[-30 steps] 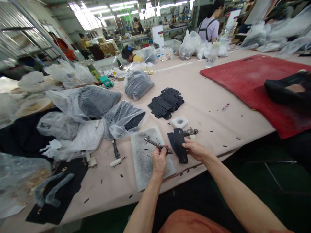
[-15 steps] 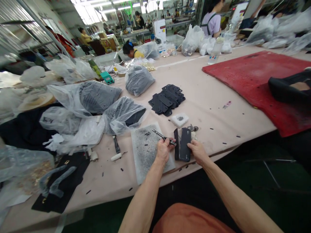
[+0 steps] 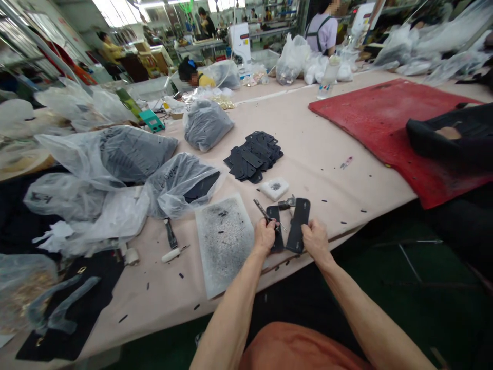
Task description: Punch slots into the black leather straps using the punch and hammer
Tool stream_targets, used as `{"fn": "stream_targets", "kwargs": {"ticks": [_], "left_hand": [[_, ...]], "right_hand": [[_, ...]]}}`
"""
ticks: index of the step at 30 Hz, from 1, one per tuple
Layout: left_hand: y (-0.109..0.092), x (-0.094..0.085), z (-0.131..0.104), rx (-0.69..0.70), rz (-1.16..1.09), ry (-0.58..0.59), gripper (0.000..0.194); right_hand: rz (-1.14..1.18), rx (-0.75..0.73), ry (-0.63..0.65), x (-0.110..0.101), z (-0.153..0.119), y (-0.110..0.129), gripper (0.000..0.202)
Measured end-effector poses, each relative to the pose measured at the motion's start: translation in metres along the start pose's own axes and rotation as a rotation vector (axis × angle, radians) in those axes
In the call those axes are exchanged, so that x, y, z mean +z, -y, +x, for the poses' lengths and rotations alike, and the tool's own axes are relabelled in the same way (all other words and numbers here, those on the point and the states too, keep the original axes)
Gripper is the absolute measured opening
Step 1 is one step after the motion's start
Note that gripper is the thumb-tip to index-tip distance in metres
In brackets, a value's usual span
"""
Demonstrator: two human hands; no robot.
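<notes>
So the left hand (image 3: 265, 236) is curling closed around a slim dark metal tool (image 3: 262, 209), with a flat black strip with a rounded end (image 3: 277, 243) sitting right by its fingers; can't really tell if it's gripping that too. The right hand (image 3: 316, 240) is pinching the edge of a flat black rectangular piece with rounded corners (image 3: 299, 225), fingers mostly folded, just over the pinkish-beige table's (image 3: 308, 149) near edge. A speckled whitish board (image 3: 223, 246) is lying left of both hands, and a messy black pile of flat pieces (image 3: 254, 156) is resting farther back.
</notes>
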State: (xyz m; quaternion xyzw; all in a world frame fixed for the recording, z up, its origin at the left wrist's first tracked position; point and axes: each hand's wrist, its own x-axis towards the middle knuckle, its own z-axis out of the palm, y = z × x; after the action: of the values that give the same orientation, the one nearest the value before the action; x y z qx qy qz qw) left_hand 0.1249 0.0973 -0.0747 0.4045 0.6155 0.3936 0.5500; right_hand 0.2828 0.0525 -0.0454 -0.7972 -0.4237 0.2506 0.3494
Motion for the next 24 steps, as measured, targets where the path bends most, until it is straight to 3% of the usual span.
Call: {"fn": "stream_targets", "kwargs": {"ticks": [3,6,9,11,14,20,24], "left_hand": [[0.002,0.0,-0.001,0.101,0.199,0.017,0.012],[0.004,0.001,-0.001,0.066,0.141,0.026,0.016],[0.002,-0.001,-0.001,-0.01,-0.092,0.051,0.023],[-0.003,-0.01,-0.005,-0.022,-0.282,0.05,0.03],[-0.015,-0.038,-0.017,0.052,-0.445,-0.036,0.035],[-0.027,-0.106,-0.042,0.187,-0.385,-0.244,0.031],[-0.017,-0.127,-0.051,0.282,-0.253,-0.295,0.023]], "right_hand": [[0.206,0.058,-0.138,-0.031,0.008,-0.006,0.024],[0.457,0.111,-0.018,-0.053,0.011,-0.005,0.031],[0.565,0.141,0.147,-0.053,0.007,0.007,0.031],[0.599,0.17,0.227,-0.042,0.001,0.017,0.031],[0.627,0.196,0.336,-0.016,-0.01,0.028,0.03],[0.586,0.208,0.581,0.047,-0.038,0.042,0.028],[0.327,0.052,0.584,0.079,-0.053,0.048,0.018]]}}
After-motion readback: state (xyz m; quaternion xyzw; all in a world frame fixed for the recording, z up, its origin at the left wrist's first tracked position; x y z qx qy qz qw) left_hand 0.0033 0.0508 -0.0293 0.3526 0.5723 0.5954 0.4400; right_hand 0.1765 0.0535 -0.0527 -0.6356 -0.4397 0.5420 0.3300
